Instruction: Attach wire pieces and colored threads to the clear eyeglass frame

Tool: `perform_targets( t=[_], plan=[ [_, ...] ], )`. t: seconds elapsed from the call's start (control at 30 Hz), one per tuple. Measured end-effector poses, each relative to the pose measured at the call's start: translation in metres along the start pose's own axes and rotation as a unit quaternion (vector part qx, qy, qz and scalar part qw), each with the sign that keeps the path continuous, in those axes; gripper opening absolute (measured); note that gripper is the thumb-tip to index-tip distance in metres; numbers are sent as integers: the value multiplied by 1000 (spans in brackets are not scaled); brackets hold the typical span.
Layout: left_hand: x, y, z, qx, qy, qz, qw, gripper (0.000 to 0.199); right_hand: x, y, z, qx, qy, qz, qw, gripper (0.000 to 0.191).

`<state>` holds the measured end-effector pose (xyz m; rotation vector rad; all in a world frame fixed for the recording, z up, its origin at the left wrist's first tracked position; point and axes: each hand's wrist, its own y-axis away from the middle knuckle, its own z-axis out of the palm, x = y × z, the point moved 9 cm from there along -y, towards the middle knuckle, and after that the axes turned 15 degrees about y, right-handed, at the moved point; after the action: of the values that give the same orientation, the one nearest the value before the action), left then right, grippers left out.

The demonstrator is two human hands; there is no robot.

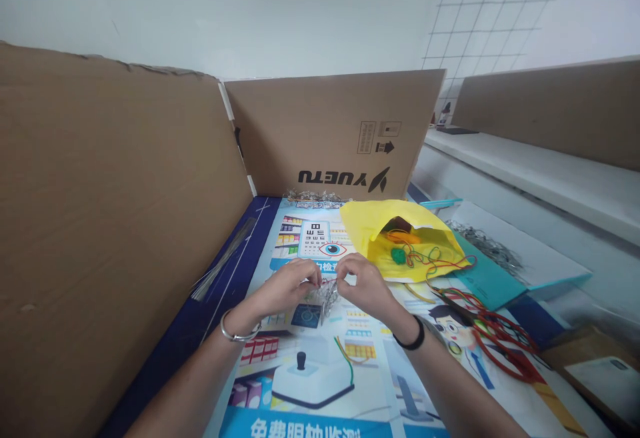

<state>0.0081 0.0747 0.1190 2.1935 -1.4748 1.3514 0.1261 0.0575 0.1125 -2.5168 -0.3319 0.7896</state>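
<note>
- Yellow bag (355, 225): lies on the printed mat (370, 395) beyond the right hand (364, 288), mouth gaping toward the wearer. Contents: a green ball of thread (399, 255) and orange thread (400, 237); coloured strands trail out over the lip.
- Teal-and-white box (550, 277): open, to the right of the bag; holds a loose heap of silvery wires (487, 246).
- Red thread (329, 281): short span between the two hands, above the mat. Left hand (295, 279): thumb and forefinger pressed together on one end. Right hand: thumb and forefinger pinching the other.
- Silvery bundle (326, 301): hangs or lies just below the thread; its exact form, and whether the thread loops it, cannot be made out.
- Bag interior: deeper part in shadow.
- Red-handled scissors (500, 351): partly covered by tangled cords (515, 331).
- Brown package (585, 358): cut off at the right edge.
</note>
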Motion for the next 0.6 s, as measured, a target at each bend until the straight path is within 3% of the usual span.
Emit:
perform_targets(
  t=[0.27,0.43,0.6],
  plan=[
    [-8,-1,2,-14,22,-22,999,19,5,1,4,20,16,15,1000,16],
    [-10,-1,2,-7,100,-13,995,10,5,1,3,36,22,6,999,17],
    [-11,1,8,-13,198,-8,980,14,8,2,6,52,15,6,999,17]
  ],
)
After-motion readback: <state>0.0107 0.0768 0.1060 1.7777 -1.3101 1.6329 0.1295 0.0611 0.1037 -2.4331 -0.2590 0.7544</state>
